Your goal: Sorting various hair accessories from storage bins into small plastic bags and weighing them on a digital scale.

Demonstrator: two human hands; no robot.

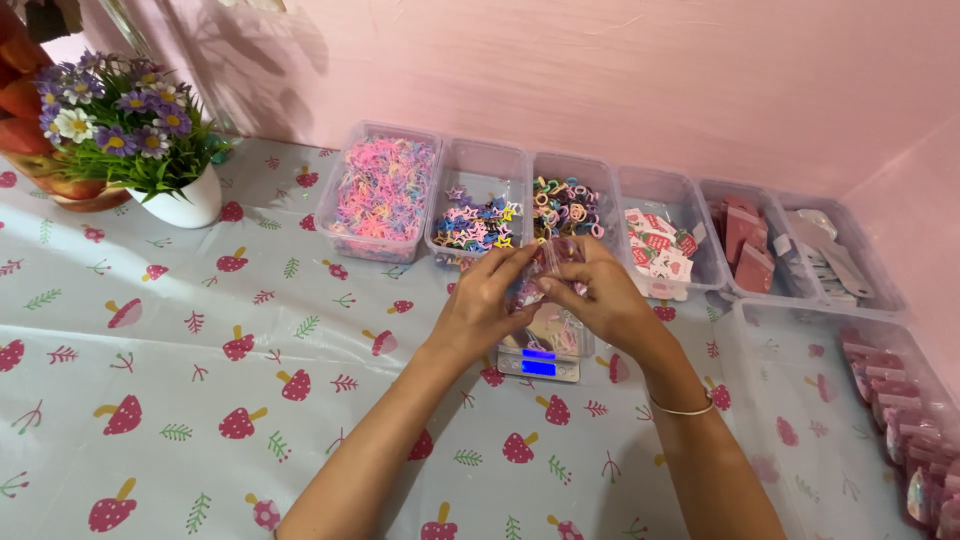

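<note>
My left hand [480, 305] and my right hand [600, 298] meet above a small digital scale [539, 365] with a lit blue display. Together they pinch a small clear plastic bag [553, 255] with small colourful pieces inside, held by its top edge. A thin bracelet sits on my right wrist. Just behind the hands stands a row of clear bins: pastel elastic bands [381, 190], star-shaped clips [478, 222], and coloured hair ties [568, 206].
More clear bins hold printed cards [660, 250], pink packets [748, 245] and silver packets [830, 255]. A large clear tray [800, 400] at the right holds filled packets [900, 410]. A white pot of purple flowers [130, 130] stands at the far left on the mushroom-print tablecloth [200, 380].
</note>
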